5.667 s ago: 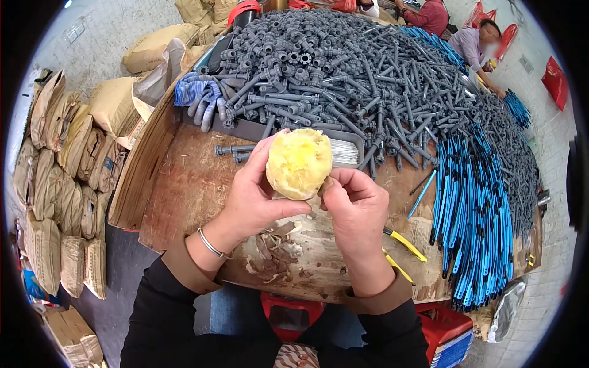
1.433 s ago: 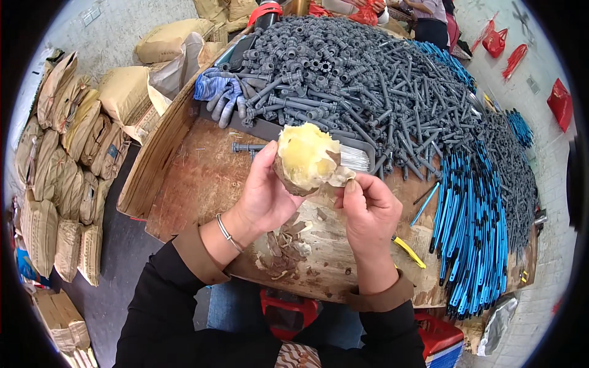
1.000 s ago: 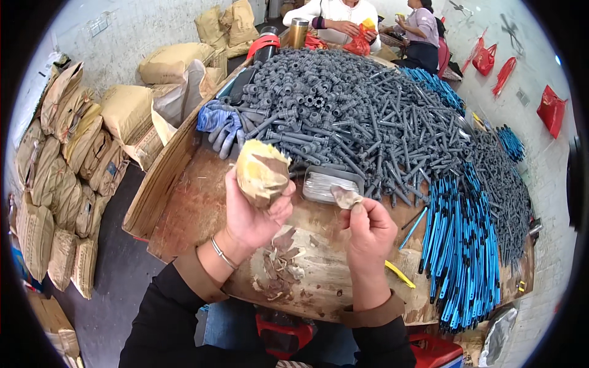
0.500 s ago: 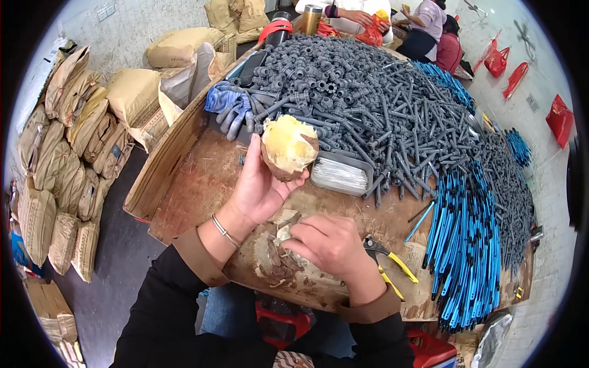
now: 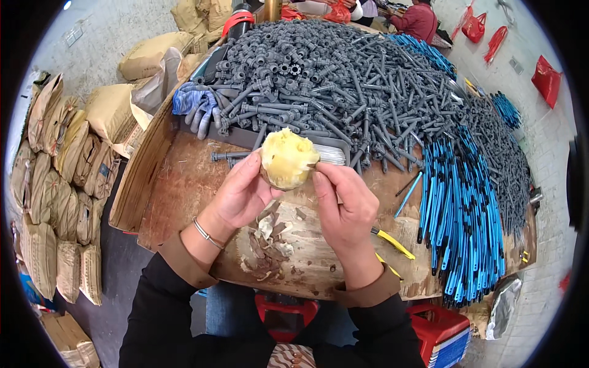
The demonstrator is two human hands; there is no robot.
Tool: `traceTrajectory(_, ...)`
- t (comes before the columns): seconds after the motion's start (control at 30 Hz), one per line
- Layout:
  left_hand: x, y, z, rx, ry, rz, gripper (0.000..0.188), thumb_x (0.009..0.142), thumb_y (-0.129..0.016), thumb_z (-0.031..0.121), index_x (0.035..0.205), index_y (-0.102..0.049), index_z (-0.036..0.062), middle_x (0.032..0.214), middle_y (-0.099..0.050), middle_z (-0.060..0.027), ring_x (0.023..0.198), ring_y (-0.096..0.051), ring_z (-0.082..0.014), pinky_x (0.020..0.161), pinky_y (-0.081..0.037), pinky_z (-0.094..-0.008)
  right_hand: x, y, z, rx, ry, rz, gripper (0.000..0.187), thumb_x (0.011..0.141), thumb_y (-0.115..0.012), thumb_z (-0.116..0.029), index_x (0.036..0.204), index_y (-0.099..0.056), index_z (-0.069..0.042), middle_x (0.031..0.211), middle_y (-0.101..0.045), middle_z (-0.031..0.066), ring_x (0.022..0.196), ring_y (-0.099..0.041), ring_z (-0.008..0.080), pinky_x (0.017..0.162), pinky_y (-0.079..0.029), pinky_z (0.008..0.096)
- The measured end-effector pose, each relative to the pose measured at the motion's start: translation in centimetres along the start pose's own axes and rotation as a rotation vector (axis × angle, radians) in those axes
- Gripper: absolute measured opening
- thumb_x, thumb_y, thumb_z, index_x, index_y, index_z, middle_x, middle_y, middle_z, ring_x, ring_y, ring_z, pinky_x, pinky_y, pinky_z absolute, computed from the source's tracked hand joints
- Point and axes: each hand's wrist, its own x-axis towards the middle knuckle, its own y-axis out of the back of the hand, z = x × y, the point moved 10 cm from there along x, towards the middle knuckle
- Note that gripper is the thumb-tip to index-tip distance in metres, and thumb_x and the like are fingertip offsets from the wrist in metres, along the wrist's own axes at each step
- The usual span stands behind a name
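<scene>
A round, partly peeled sweet potato [image 5: 286,158] with yellow flesh and brown skin low on its side is held over the table. My left hand [image 5: 236,196] closes around it from the left and below. At its right edge, the thumb and forefinger of my right hand [image 5: 345,205] pinch the skin. Beneath my hands, brown and pale peelings [image 5: 268,246] lie in a loose heap on the wooden table [image 5: 184,190]. Yellow-handled pliers [image 5: 394,243] rest beside my right wrist, partly hidden by it.
Grey plastic fittings [image 5: 319,73] make a large pile across the table. Blue strips [image 5: 457,214] are bunched at right. A tray of thin white rods [image 5: 333,155] shows behind the sweet potato. A blue-grey glove [image 5: 197,105] lies far left. Sacks [image 5: 40,251] stack beyond the wooden side board. People sit opposite.
My right hand has risen from the peelings to the sweet potato's right side. The sweet potato has tilted so more yellow flesh faces me. The whole view has shifted somewhat.
</scene>
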Motion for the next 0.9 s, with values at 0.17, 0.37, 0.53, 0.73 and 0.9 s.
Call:
traceTrajectory(0.17,0.2,-0.3,0.8,0.094,-0.051,-0.017,0.052,0.094,-0.051,0.031,0.133,-0.036,0.0003,0.126,-0.051,-0.0111,0.115,-0.051,-0.0201,0.097,-0.043,-0.0341,-0.1,-0.1,0.0,-0.093,0.046,-0.003,0.012,0.081,-0.064,0.000,0.093,-0.062,0.004,0.080,-0.064,0.0141,0.068,-0.062,0.0218,0.060,-0.049,0.0273)
traceTrajectory(0.37,-0.3,0.0,2.1,0.368,-0.156,0.028,0.052,0.089,-0.059,0.024,0.130,-0.041,-0.0026,0.120,-0.055,-0.0085,0.109,-0.053,-0.0144,0.093,-0.043,-0.0295,-0.3,-0.3,-0.3,-0.182,0.037,-0.040,0.011,0.080,-0.064,0.000,0.090,-0.062,0.003,0.077,-0.063,0.0133,0.061,-0.061,0.0214,0.054,-0.048,0.0279)
traceTrajectory(0.53,-0.4,0.0,2.5,0.487,-0.168,0.029,0.051,0.089,-0.060,0.023,0.128,-0.043,-0.0038,0.118,-0.055,-0.0078,0.106,-0.053,-0.0129,0.093,-0.042,-0.0288,0.1,-0.4,-0.4,-0.178,0.041,-0.034,0.009,0.080,-0.064,0.001,0.089,-0.062,0.002,0.075,-0.063,0.0130,0.059,-0.061,0.0215,0.054,-0.048,0.0275)
traceTrajectory(0.73,-0.6,-0.3,2.0,0.397,-0.153,0.071,0.052,0.087,-0.063,0.024,0.128,-0.044,-0.0034,0.116,-0.057,-0.0070,0.105,-0.054,-0.0123,0.091,-0.043,-0.0276,0.1,0.0,-0.4,-0.170,0.031,-0.020,0.009,0.079,-0.064,0.002,0.088,-0.062,0.002,0.074,-0.064,0.0134,0.061,-0.062,0.0221,0.055,-0.049,0.0278)
traceTrajectory(0.9,-0.6,0.6,2.5,0.451,-0.152,0.117,0.051,0.086,-0.064,0.024,0.125,-0.047,-0.0032,0.112,-0.058,-0.0057,0.100,-0.055,-0.0107,0.088,-0.044,-0.0256,-0.1,-0.7,0.3,-0.179,0.041,-0.060,0.014,0.076,-0.066,-0.001,0.089,-0.061,-0.001,0.076,-0.063,0.0124,0.064,-0.062,0.0272,0.056,-0.050,0.0330)
